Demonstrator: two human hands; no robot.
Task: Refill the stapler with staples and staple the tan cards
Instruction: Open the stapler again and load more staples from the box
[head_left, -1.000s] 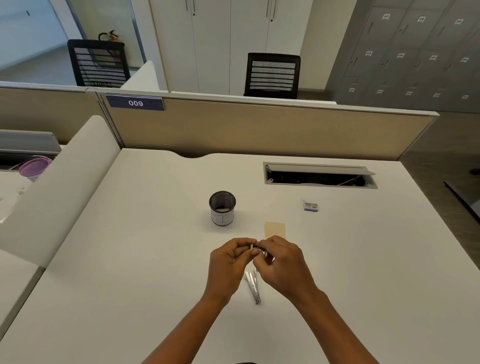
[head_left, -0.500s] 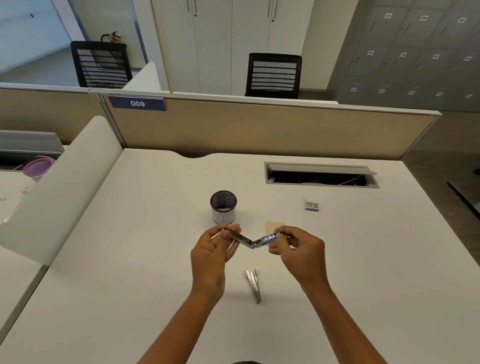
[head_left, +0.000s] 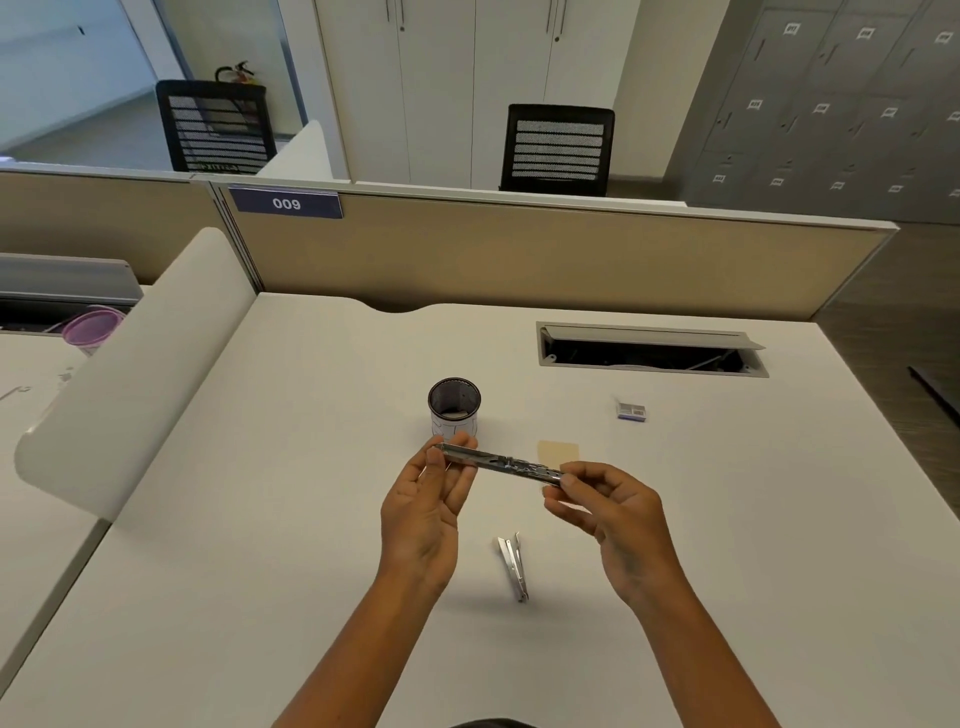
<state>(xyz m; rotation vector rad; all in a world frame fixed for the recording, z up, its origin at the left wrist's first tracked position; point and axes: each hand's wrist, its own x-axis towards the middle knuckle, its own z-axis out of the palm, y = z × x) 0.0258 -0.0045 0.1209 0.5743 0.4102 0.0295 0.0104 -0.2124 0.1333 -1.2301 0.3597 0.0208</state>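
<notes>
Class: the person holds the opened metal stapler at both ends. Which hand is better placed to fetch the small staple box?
Probably the right hand: the small blue-and-white staple box lies beyond it on the right, while the left hand can hold the opened metal stapler.

I was looking at an open-plan office. The white laminate desk (head_left: 311, 519) had a recessed grey cable hatch (head_left: 649, 353) w/ its flap up. A tan fabric partition (head_left: 519, 260) carried a dark blue plate numbered 009 (head_left: 286, 202). Behind it stood two black mesh-back office chairs (head_left: 558, 148), white tall cupboards (head_left: 467, 88) & grey metal lockers (head_left: 831, 114).
</notes>
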